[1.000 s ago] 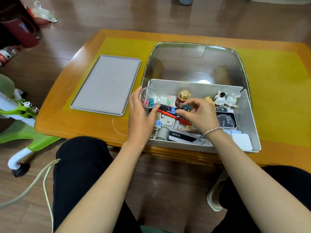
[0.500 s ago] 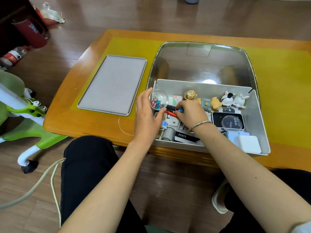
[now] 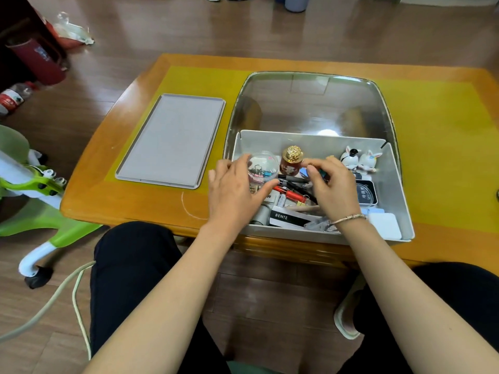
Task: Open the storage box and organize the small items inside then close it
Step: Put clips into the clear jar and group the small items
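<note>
Our left hand (image 3: 232,190) curls its fingers around a clear clip jar (image 3: 263,167); our right hand (image 3: 333,184) pinches something small, unidentifiable, inside the open storage box (image 3: 391,184) at the surface's near edge.

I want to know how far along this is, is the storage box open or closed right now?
Open. The storage box has no lid on, its contents are exposed, and the flat grey lid lies on the table beside it.

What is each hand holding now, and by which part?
Left hand grips the clear round plastic cup of binder clips by its side wall. Right hand pinches something small; it cannot be told.
</note>
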The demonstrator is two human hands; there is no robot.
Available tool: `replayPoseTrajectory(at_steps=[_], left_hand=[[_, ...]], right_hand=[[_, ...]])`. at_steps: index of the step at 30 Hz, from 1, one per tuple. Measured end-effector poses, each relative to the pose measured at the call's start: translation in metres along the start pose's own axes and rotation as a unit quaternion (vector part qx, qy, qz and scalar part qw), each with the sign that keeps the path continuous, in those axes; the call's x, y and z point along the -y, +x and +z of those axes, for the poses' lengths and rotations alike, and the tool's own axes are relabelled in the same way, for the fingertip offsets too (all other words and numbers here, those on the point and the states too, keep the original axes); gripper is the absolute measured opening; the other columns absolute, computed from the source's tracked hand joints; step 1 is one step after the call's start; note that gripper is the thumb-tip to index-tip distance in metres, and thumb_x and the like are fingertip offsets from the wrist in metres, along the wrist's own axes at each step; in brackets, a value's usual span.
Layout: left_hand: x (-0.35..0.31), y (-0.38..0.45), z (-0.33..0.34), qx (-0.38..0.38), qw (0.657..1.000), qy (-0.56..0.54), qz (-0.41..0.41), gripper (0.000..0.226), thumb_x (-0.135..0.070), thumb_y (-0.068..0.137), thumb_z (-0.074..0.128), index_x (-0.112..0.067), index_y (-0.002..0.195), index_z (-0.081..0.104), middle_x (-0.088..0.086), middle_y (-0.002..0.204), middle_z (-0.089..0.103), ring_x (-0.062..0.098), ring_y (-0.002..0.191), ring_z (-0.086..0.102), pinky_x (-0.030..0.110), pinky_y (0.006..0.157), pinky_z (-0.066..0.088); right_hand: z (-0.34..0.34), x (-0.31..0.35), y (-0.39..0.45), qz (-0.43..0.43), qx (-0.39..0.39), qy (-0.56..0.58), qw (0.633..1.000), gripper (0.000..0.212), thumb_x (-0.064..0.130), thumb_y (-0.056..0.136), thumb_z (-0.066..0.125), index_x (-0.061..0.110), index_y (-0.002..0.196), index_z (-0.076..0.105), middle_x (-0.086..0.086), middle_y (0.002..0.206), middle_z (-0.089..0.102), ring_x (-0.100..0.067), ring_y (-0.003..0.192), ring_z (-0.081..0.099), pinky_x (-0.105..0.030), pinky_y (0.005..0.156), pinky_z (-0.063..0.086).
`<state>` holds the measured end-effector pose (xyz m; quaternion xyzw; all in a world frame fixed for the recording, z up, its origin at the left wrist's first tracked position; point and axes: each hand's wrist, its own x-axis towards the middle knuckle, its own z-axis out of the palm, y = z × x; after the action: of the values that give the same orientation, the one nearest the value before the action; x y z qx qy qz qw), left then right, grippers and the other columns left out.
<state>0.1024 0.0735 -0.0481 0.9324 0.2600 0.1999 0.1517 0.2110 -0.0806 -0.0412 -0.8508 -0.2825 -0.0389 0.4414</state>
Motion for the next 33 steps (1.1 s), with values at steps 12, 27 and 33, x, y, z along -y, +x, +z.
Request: replayPoseTrajectory(at_steps=[12,27,33], left_hand=[[-0.028,-0.011,0.025,0.084,0.967,-0.24,0.032,0.07,-0.021,0.073,0.082,-0.023,0.132,0.043,-0.005,0.126,0.051,0.003,0.112,0.044,0.005,0.086,0.034],[-0.034,-0.017,0.021,0.049,0.984,-0.154,0.077,0.072,-0.034,0.074,0.081,-0.023,0.136,0.046,-0.003,0.128,0.056,0.015,0.116,0.048,0.035,0.093,0.048],[-0.034,-0.017,0.025,0.075,0.987,-0.134,0.055,0.073,-0.054,0.077,0.071,-0.021,0.136,0.045,-0.004,0.129,0.057,0.016,0.117,0.047,0.035,0.095,0.044]], right_hand=[[-0.021,-0.002,-0.02,0.05,-0.132,0.111,0.984,0.009,0.01,0.081,0.071,0.017,0.084,0.066,0.012,0.077,0.063,0.006,0.075,0.06,-0.008,0.072,0.047],[-0.008,0.011,-0.024,-0.013,-0.09,0.051,0.995,0.01,0.008,0.077,0.075,0.005,0.086,0.074,-0.005,0.078,0.067,-0.013,0.075,0.06,-0.019,0.068,0.05],[-0.007,0.01,-0.024,0.02,-0.092,0.045,0.995,0.017,0.014,0.083,0.069,0.007,0.099,0.069,-0.003,0.079,0.061,-0.013,0.077,0.056,-0.02,0.073,0.047]])
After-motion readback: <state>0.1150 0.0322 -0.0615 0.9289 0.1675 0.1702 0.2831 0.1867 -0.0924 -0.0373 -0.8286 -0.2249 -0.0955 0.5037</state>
